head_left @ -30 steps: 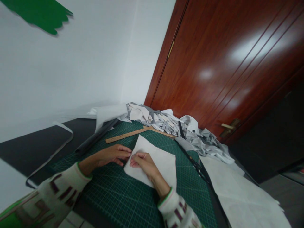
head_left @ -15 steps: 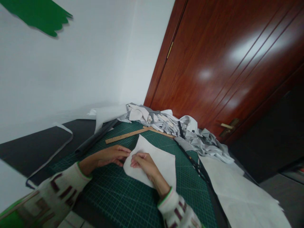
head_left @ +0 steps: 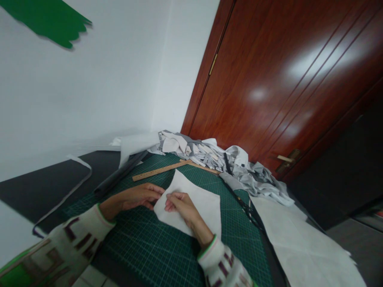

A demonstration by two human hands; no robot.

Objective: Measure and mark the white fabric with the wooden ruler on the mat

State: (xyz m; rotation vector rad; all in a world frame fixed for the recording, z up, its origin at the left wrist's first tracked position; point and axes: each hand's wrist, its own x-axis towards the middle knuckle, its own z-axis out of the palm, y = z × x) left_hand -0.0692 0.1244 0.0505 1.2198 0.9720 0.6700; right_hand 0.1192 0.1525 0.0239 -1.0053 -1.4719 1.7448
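Observation:
A white piece of fabric (head_left: pixel 200 199) with a pointed far corner lies on the green cutting mat (head_left: pixel 143 243). At its left edge, my left hand (head_left: pixel 145 195) has its fingers bent and closed on the border of the fabric. My right hand (head_left: pixel 182 205) rests over the fabric, thumb and fingers pinched together close to the left hand. What sits between the right fingertips, if anything, is too small to make out.
Wooden rulers (head_left: pixel 158 170) lie beyond the fabric, before a heap of grey and white scraps (head_left: pixel 206 153). Black-handled scissors (head_left: pixel 248 209) are on the right, beside a large pale sheet (head_left: pixel 308 239). A dark roll (head_left: pixel 119 175) lies left.
The fabric's left corner has shifted slightly left and looks more pointed. Both hands stay in nearly the same place.

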